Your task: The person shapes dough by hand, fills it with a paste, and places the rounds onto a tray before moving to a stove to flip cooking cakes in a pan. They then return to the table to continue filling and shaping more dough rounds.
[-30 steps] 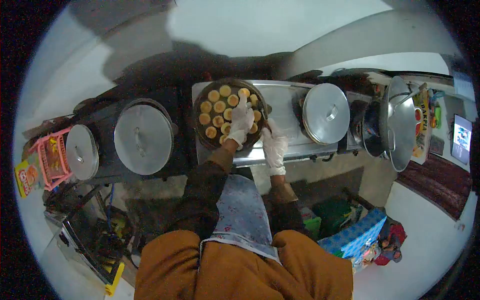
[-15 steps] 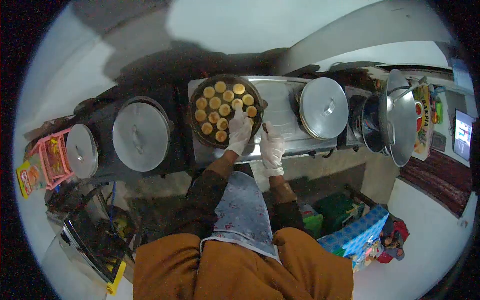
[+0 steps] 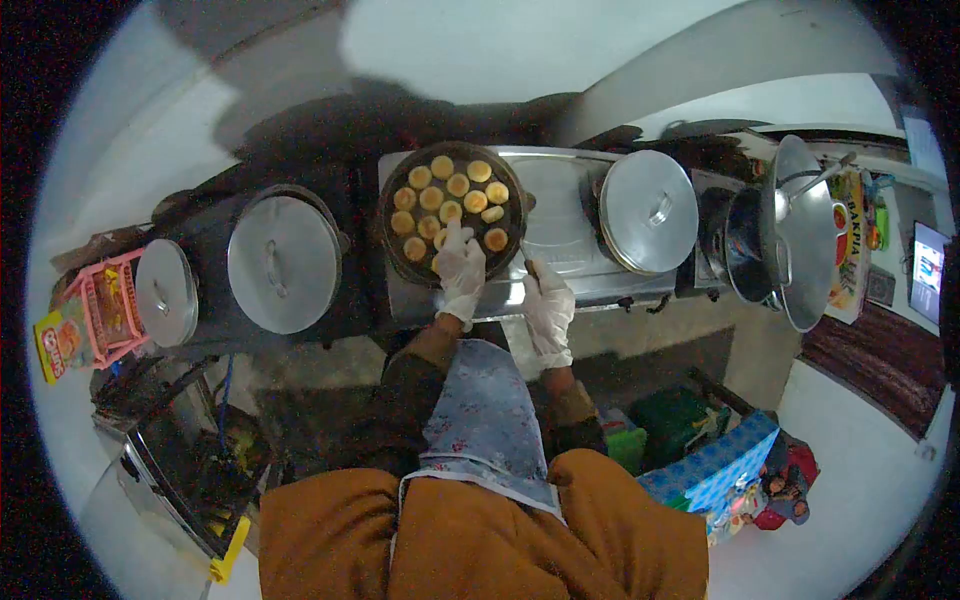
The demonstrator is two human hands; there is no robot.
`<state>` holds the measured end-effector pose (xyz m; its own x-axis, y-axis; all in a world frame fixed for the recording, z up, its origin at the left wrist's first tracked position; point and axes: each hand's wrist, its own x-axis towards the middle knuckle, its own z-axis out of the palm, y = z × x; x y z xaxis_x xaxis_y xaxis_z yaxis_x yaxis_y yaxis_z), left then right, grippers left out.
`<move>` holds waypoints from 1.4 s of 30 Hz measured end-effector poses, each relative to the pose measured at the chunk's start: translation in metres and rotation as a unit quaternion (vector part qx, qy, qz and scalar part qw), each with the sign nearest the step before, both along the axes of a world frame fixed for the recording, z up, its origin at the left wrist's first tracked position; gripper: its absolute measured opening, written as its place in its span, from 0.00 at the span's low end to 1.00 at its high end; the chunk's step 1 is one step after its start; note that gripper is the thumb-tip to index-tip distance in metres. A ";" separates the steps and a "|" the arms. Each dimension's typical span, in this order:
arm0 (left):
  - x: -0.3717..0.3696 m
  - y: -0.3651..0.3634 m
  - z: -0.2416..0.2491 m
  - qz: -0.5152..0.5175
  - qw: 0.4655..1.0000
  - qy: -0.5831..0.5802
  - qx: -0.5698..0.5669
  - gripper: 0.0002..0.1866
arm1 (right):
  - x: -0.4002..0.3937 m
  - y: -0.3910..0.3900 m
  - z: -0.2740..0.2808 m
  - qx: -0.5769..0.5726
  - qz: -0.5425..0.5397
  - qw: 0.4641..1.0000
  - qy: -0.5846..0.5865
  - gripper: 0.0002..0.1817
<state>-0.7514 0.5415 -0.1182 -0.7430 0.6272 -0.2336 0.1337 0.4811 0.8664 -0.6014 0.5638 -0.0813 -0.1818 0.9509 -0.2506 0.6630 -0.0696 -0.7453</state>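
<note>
Round cakes (image 3: 457,185) sit in the dark pan (image 3: 512,221), which is on the stove (image 3: 565,200); one at three o'clock, the edge cake (image 3: 492,214), looks tipped up on its side, the rest lie flat, tops browned to differing degrees. Step in hand seems to be handling cakes by finger. Done well, that probably wants a light fingertip, since they look soft, with glove and wrist kept off the rim, likely hot, at six o'clock; neighbours sit close, so nudging should be small. Left hand (image 3: 462,268) comes over the pan's six o'clock side, back up, unclenched, index stretched toward twelve, tip at a near-centre cake; contact can't be told, no grip visible. Right hand (image 3: 549,312) is outside the pan, between four and five o'clock, fingers toward eleven, a thin dark piece by its fingertips; cannot tell whether it's grasped, or if it's a tool. Both forearms reach in from six o'clock, wrists fairly straight.
</note>
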 end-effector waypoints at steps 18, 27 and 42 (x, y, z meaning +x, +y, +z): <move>0.007 0.016 -0.004 -0.031 0.994 0.068 0.077 0.13 | -0.016 0.008 0.011 0.082 0.023 0.991 -0.103 0.17; 0.022 0.005 -0.030 0.010 0.982 0.181 0.051 0.08 | -0.010 0.001 -0.010 0.011 0.088 0.986 -0.145 0.17; -0.020 -0.033 0.014 -0.097 0.984 0.063 -0.138 0.23 | 0.007 -0.021 0.022 0.073 0.070 0.995 -0.023 0.13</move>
